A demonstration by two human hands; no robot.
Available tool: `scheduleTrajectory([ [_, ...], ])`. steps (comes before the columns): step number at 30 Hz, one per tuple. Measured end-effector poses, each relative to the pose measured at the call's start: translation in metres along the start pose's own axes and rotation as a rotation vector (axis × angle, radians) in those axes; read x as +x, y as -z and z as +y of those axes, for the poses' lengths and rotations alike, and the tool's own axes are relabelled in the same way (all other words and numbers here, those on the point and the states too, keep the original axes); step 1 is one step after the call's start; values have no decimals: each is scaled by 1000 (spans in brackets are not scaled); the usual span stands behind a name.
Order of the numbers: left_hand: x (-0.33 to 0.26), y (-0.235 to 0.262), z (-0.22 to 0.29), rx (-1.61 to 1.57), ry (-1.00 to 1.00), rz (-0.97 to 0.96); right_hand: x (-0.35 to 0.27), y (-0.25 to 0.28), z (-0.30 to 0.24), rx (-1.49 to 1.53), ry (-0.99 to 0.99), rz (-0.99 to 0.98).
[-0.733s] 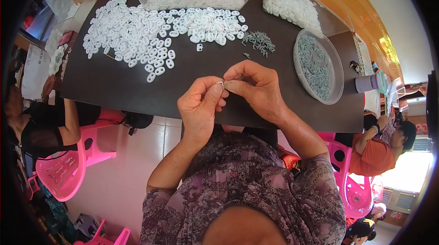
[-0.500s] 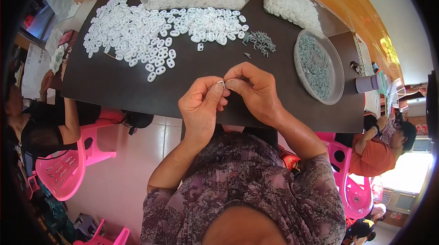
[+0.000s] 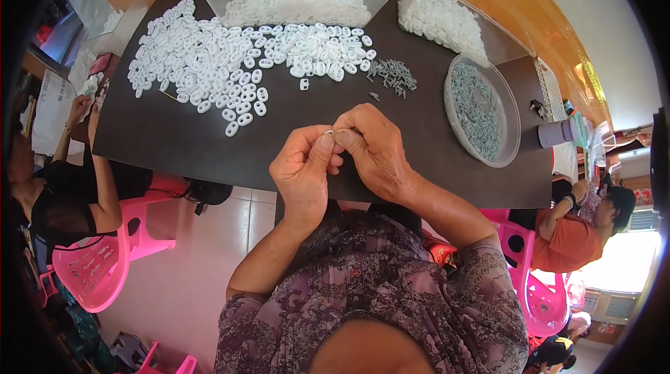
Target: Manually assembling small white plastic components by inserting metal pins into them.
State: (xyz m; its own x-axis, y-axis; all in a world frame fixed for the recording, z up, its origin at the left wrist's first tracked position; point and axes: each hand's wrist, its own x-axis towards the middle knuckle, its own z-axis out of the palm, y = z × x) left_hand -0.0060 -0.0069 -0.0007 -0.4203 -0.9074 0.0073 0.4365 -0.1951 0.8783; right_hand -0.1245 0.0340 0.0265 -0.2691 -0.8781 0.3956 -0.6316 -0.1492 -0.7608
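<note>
The small white piece (image 3: 328, 134) is almost wholly hidden between the fingertips, so its shape is hard to make out; only a pale sliver shows, held above the near edge of the dark surface (image 3: 174, 143). The left hand (image 3: 305, 173) pinches it, thumb and forefinger closed tight on it. The right hand (image 3: 375, 150) meets it from the other side, fingers curled and pressed to the same spot; whether they hold something of their own is unclear. Beyond lie scattered white rings (image 3: 230, 67), a small heap of grey pins (image 3: 393, 75) and a clear round dish (image 3: 481, 110).
</note>
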Motion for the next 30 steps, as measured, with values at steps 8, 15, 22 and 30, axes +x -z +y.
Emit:
scheduleTrajectory([
  [8, 10, 8, 3, -25, -15, 33, 49, 14, 35, -290, 20, 103],
  [15, 11, 11, -1, -24, -11, 25, 65, -7, 60, -663, 123, 93],
  [22, 10, 12, 0, -31, -6, 32, 62, -3, 60, -475, 66, 54],
  [30, 11, 12, 0, -36, -20, 33, 47, 14, 43, 265, -319, -131],
])
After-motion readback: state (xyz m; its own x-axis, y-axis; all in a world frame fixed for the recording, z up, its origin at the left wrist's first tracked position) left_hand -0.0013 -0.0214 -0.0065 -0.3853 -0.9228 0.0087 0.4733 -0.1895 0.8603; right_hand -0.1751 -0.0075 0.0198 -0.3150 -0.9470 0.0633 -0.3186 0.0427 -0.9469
